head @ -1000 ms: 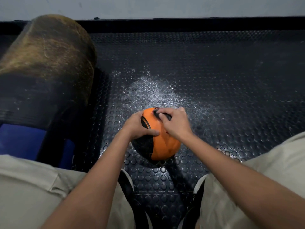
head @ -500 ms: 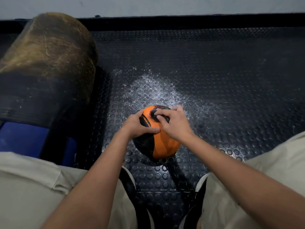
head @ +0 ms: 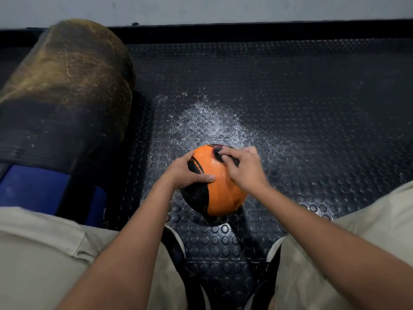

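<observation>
An orange and black ball (head: 220,193) rests on the studded black rubber floor (head: 312,121) between my feet. My left hand (head: 186,172) grips its left side, thumb laid across the top. My right hand (head: 244,170) pinches a small dark pad (head: 220,154) and presses it against the upper right of the ball. The ball's orange surface looks wet and glossy under the pad.
A large worn brown and black cylinder (head: 64,92) lies at the left, with a blue surface (head: 33,189) below it. Water droplets (head: 214,124) speckle the floor beyond the ball. My knees in beige trousers and black shoes (head: 176,249) frame the bottom. A grey wall runs along the top.
My right hand has shifted the dark pad slightly up and back across the top of the ball. My left hand keeps its hold, and the ball stays in place.
</observation>
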A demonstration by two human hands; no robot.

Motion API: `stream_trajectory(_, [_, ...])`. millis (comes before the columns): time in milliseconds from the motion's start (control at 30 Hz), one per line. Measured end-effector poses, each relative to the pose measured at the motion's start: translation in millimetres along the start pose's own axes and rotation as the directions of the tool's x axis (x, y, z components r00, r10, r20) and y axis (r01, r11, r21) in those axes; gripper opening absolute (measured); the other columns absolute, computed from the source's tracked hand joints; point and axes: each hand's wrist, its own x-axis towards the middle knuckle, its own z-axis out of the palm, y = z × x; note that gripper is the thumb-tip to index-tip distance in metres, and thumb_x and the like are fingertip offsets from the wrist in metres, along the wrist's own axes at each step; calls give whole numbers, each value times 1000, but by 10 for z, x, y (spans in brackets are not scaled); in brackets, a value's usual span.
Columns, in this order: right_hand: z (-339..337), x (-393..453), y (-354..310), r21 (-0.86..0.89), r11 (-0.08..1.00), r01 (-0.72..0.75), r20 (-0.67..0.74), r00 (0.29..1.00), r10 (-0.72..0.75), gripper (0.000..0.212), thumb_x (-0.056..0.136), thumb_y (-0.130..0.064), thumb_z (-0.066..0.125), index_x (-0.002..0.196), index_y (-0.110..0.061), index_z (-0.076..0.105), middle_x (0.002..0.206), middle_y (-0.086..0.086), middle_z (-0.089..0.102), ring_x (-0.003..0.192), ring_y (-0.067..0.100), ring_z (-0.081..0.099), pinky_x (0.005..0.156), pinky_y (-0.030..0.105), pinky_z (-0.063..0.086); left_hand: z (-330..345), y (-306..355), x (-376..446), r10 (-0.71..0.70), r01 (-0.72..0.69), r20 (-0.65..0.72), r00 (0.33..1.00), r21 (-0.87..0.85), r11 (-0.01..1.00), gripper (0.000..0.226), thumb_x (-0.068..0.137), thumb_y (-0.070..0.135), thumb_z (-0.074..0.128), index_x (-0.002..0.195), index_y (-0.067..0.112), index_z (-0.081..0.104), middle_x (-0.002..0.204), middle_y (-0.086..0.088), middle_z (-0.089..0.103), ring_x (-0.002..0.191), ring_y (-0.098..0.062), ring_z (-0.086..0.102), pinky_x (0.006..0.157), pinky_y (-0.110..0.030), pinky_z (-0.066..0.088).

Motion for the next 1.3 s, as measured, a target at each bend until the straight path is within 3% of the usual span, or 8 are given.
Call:
stream_trajectory(133, [-16,84,125,75,969,-236,-133,960,245,25,98,-25,62,120,-32,72,116,3,68,75,-1,55,52,3,37,15,39,-16,25,-25,6,1000,73,997,129,57,59,90,160,33,18,161,-6,30,144,-32,36,117,-49,35])
stream_trajectory(367, [52,-74,-153,-47,992,120,65,991,-116,25,95,-31,66,118,-35,73,111,1,45,95,8,44,95,16,41,14,49,-23,47,-44,-34,998,90,995,125,59,61,89,160,25,23,155,-4,44,138,-23,46,113,-38,40])
stream_trajectory(500, [3,126,105,8,995,-96,-62,993,97,24,97,-31,63,118,-38,73,116,3,61,86,6,52,73,15,46,52,71,-37,39,-34,-43,998,125,992,129,57,68,85,160,28,20,159,-7,37,142,-29,41,115,-45,38])
stream_trajectory(567, [-10,168,164,57,977,-207,-119,970,213,22,97,-29,62,113,-38,74,112,0,69,95,15,62,79,24,52,71,89,-33,53,-45,-48,997,163,986,130,57,71,83,161,29,19,159,-7,36,142,-30,40,115,-46,38])
stream_trajectory(833, [71,50,-129,-72,989,131,81,989,-125,24,95,-32,65,117,-40,72,115,2,48,92,5,41,95,19,39,59,91,-57,54,-49,-68,996,68,996,132,32,73,89,146,24,43,139,0,58,119,-20,60,103,-41,50])
stream_trajectory(1033, [-17,257,35,26,983,-181,-125,975,183,20,96,-24,64,110,-31,77,106,-9,73,118,22,57,105,39,49,102,136,-99,41,-36,-93,995,54,998,130,43,60,95,153,21,37,149,-2,48,134,-23,49,112,-40,42])
stream_trajectory(1167, [46,78,-152,-85,994,75,20,997,-74,23,97,-25,62,115,-33,75,106,-1,66,108,17,41,101,29,42,114,58,-4,39,-40,-59,997,-13,999,151,12,76,88,150,33,43,143,2,53,128,-18,54,109,-40,47])
stream_trajectory(1300, [11,134,-98,-138,977,163,115,982,-147,23,96,-33,62,115,-38,73,105,-1,53,90,9,43,93,26,45,116,76,-68,71,-70,4,997,-53,996,135,29,58,98,150,37,43,140,8,57,125,-14,56,110,-37,46])
